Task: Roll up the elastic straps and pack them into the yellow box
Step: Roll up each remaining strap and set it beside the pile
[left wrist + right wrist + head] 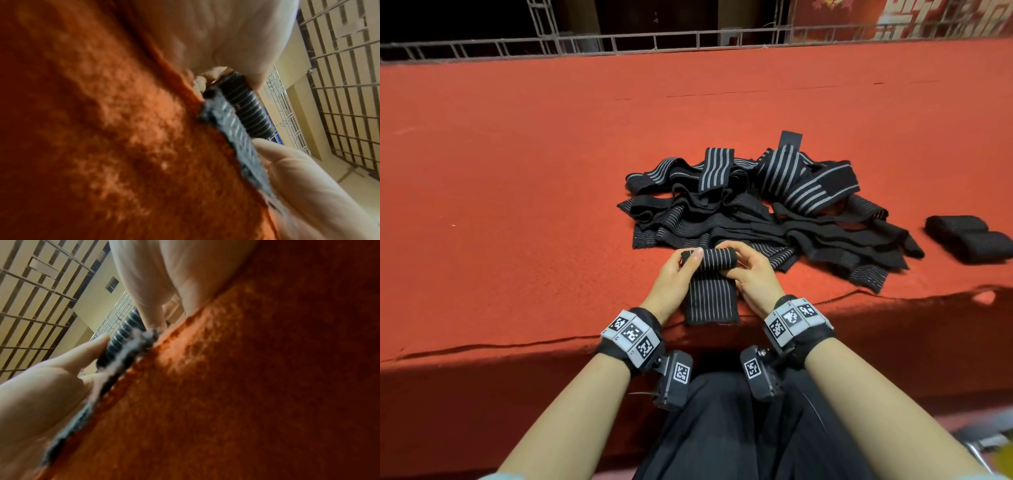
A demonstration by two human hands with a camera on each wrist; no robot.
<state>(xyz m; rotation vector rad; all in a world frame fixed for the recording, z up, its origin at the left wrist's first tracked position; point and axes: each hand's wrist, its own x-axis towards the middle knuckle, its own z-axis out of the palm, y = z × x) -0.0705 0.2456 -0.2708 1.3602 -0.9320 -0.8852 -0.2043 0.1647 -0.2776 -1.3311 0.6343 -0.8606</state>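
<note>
A black elastic strap with thin grey stripes (710, 291) lies flat on the red felt near the table's front edge, its far end wound into a small roll (717, 261). My left hand (683, 265) pinches the roll's left end and my right hand (743, 265) grips its right end. The left wrist view shows the roll (248, 112) from the side, above the flat strap (232, 131). In the right wrist view the roll (121, 337) sits between thumb and fingers. The yellow box is not in view.
A loose heap of black striped straps (756, 202) lies just beyond my hands. Two rolled straps (972, 238) rest at the right edge. The red felt table (517, 171) ends at a metal railing (619, 42) at the back. My lap is below the front edge.
</note>
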